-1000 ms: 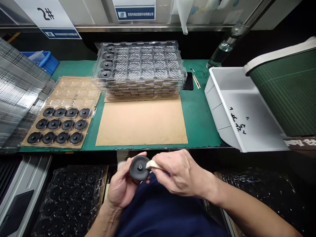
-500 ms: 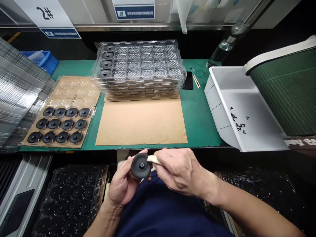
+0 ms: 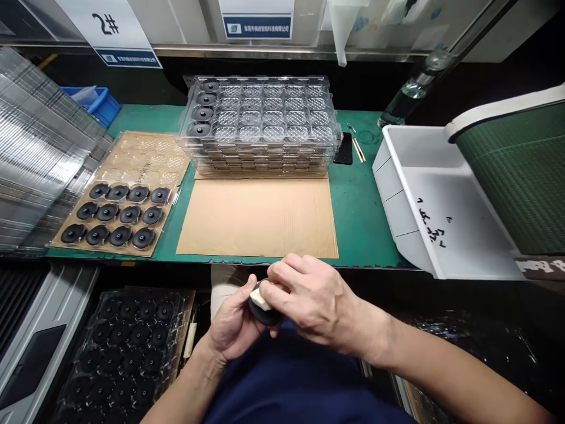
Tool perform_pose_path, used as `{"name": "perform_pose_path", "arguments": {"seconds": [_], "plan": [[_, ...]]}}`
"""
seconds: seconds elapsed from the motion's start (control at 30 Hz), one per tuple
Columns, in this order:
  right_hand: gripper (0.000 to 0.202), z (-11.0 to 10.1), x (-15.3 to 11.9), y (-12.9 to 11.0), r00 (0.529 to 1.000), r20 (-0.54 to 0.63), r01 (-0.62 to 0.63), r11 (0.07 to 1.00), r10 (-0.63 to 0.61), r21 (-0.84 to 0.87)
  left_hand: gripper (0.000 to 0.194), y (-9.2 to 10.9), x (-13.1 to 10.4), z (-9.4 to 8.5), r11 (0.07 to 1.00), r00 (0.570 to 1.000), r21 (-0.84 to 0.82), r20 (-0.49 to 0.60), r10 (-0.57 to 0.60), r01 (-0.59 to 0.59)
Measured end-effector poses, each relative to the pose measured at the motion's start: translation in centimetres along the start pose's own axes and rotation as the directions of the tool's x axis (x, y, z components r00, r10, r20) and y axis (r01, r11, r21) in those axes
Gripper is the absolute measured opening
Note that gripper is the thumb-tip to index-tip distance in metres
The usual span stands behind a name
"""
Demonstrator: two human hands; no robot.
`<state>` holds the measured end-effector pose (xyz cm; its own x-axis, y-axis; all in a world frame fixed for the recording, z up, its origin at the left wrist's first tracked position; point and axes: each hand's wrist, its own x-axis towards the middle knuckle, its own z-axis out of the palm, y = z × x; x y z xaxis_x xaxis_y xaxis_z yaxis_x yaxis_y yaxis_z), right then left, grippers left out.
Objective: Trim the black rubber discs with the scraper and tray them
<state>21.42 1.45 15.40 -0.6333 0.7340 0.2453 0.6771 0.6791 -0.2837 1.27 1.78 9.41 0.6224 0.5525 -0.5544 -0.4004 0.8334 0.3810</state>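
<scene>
Below the table's front edge, my left hand holds a round black part by its rim, thumb at the top left and fingers beneath. My right hand is closed on a small cream-coloured pad, which lies against the face of the black part and covers its centre. Similar black parts sit in rows in a clear tray on the table's left side. A stack of clear trays stands at the back, its top one holding black parts in the left column.
Flat cardboard lies on the green table. A white bin is at the right, under a green belt. A bottle stands behind. Another filled tray lies lower left.
The cream pad has moved from the black part's upper right edge across its centre, with my right hand further over the part. The whole view has shifted slightly.
</scene>
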Motion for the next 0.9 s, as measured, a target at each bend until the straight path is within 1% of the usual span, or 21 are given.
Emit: {"name": "perform_pose_path", "arguments": {"seconds": [0.03, 0.13, 0.2, 0.27, 0.3, 0.37, 0.43, 0.5, 0.57, 0.6, 0.7, 0.77, 0.8, 0.83, 0.9], "plan": [[0.014, 0.0, 0.1, 0.0, 1.000, 0.002, -0.001, 1.000, 0.001, -0.012, 0.040, 0.0, 0.0, 0.0, 1.000, 1.000, -0.006, -0.001, 0.005, -0.005], [0.009, 0.0, 0.3, 0.1, 0.998, 0.005, -0.056, 0.997, 0.057, -0.057, 0.042, -0.1, 0.0, -0.1, 1.000, 1.000, 0.010, 0.000, 0.013, -0.013], [0.013, 0.1, 0.5, 0.1, 1.000, 0.003, -0.026, 0.999, 0.026, -0.047, 0.038, 0.1, 0.0, -0.1, 1.000, 1.000, -0.005, -0.003, 0.024, -0.024], [0.016, 0.3, 0.5, -0.1, 0.999, -0.024, -0.029, 0.999, 0.028, -0.028, 0.034, 0.4, -0.2, 0.0, 0.995, 0.995, -0.028, -0.031, 0.094, -0.095], [0.016, 0.5, 0.5, -0.3, 0.997, -0.048, -0.067, 0.998, 0.067, -0.017, 0.034, 0.7, -0.2, 0.0, 0.988, 0.987, -0.027, -0.055, 0.149, -0.151], [0.019, 0.9, 0.3, -0.6, 0.983, -0.078, -0.168, 0.986, 0.168, 0.010, 0.039, 1.2, -0.4, 0.0, 0.964, 0.959, 0.001, -0.106, 0.265, -0.266], [0.023, 1.2, 0.1, -0.8, 0.972, -0.083, -0.219, 0.975, 0.221, 0.034, 0.044, 1.5, -0.4, -0.2, 0.946, 0.938, 0.040, -0.126, 0.324, -0.322], [0.024, 1.4, 0.1, -0.9, 0.968, -0.084, -0.235, 0.972, 0.236, 0.022, 0.043, 1.5, -0.3, -0.5, 0.950, 0.943, 0.069, -0.117, 0.311, -0.304], [0.022, 1.4, 0.3, -0.9, 0.972, -0.080, -0.223, 0.975, 0.220, -0.020, 0.037, 1.0, 0.0, -0.7, 0.968, 0.964, 0.074, -0.093, 0.247, -0.241], [0.020, 1.4, 0.5, -0.9, 0.979, -0.067, -0.194, 0.980, 0.191, -0.041, 0.036, 0.8, 0.2, -0.9, 0.978, 0.975, 0.061, -0.082, 0.205, -0.201], [0.013, 1.0, 1.3, -0.6, 1.000, -0.019, -0.024, 0.997, 0.023, -0.070, 0.033, 0.0, 0.6, -1.1, 0.997, 0.997, -0.020, -0.033, 0.068, -0.069], [0.014, 0.8, 1.7, -0.3, 0.995, -0.015, 0.097, 0.993, -0.099, -0.071, 0.028, -0.1, 0.7, -1.1, 0.998, 1.000, -0.068, 0.009, 0.012, -0.011], [0.015, 0.8, 1.8, -0.1, 0.991, -0.013, 0.131, 0.989, -0.133, -0.071, 0.028, -0.1, 0.7, -1.1, 0.997, 1.000, -0.083, 0.025, 0.004, -0.002], [0.015, 0.7, 1.9, 0.1, 0.991, -0.008, 0.135, 0.988, -0.136, -0.074, 0.028, 0.1, 0.6, -1.0, 0.995, 0.999, -0.095, 0.029, 0.012, -0.009], [0.011, 0.7, 1.8, 0.3, 0.998, 0.008, 0.055, 0.995, -0.054, -0.087, 0.030, 0.5, 0.5, -1.0, 0.991, 0.997, -0.108, -0.006, 0.078, -0.078]]}}
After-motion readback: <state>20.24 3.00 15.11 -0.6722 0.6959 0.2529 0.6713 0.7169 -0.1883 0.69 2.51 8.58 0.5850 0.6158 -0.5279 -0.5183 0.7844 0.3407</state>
